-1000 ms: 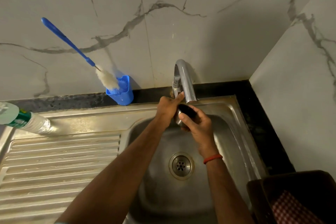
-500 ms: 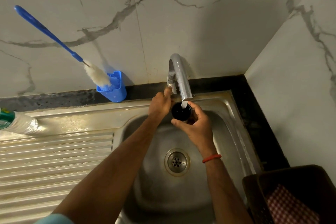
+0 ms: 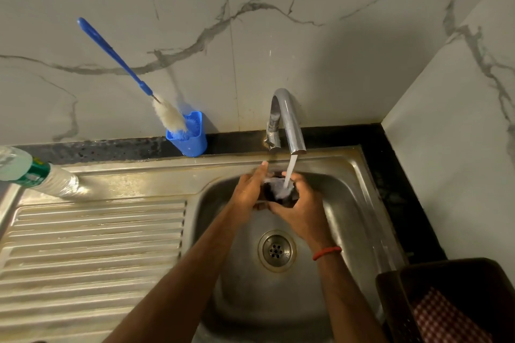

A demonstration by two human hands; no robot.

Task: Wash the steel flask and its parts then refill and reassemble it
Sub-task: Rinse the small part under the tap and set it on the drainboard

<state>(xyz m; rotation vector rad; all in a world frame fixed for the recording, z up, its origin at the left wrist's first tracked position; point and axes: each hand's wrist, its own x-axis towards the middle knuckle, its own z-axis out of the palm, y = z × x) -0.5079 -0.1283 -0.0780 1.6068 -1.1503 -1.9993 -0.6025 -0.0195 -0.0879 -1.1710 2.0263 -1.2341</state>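
Right now the two hands are together under the curved chrome tap (image 3: 289, 125), just above the steel sink basin (image 3: 359, 203). The right hand (image 3: 303, 211) is curled from below around a small dark round flask part (image 3: 278, 193). The left hand (image 3: 249, 189) lies against its other side, but blur hides whether those fingers grip or only rub. The white water stream (image 3: 290, 170) falls straight into the part between the hands. I think the main risk is slipping: the part is wet and small, and if the hold loosens it can drop into the basin and roll to the round metal drain (image 3: 276, 250), which lies below the hands, toward the person. Water that strikes the hollow can also splash outward, over the rim and onto the black counter (image 3: 387, 164) beyond the right hand. The flask body itself is not in view, so I cannot say where it waits. The blue bottle brush (image 3: 111, 53) stands well to the left of the hands, untouched.
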